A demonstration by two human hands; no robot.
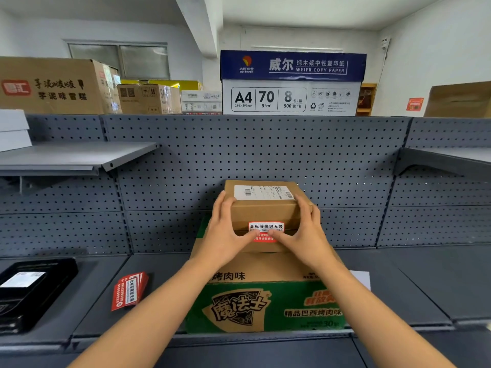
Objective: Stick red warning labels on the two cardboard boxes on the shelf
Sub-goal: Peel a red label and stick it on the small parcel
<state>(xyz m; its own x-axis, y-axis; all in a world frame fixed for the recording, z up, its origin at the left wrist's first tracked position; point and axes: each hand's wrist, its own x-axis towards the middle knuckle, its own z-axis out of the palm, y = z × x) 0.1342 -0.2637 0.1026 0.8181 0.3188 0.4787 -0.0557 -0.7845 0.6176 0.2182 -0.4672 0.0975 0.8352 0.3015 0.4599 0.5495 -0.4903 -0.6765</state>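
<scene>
A small brown cardboard box (263, 211) with a white shipping slip on top sits on a larger green and brown carton (265, 306) on the grey shelf. A red and white warning label (266, 227) lies on the small box's front face. My left hand (225, 232) holds the box's left side, its thumb pressing the label's lower part. My right hand (305, 232) holds the right side, thumb also on the label. A stack of spare red labels (129, 290) lies on the shelf to the left.
A black tray (29, 290) with a white slip rests at the far left of the shelf (425, 282). White paper (362, 278) pokes out behind the green carton. The pegboard back panel (265, 155) stands behind; cartons and a copy paper box (292, 83) stand on top.
</scene>
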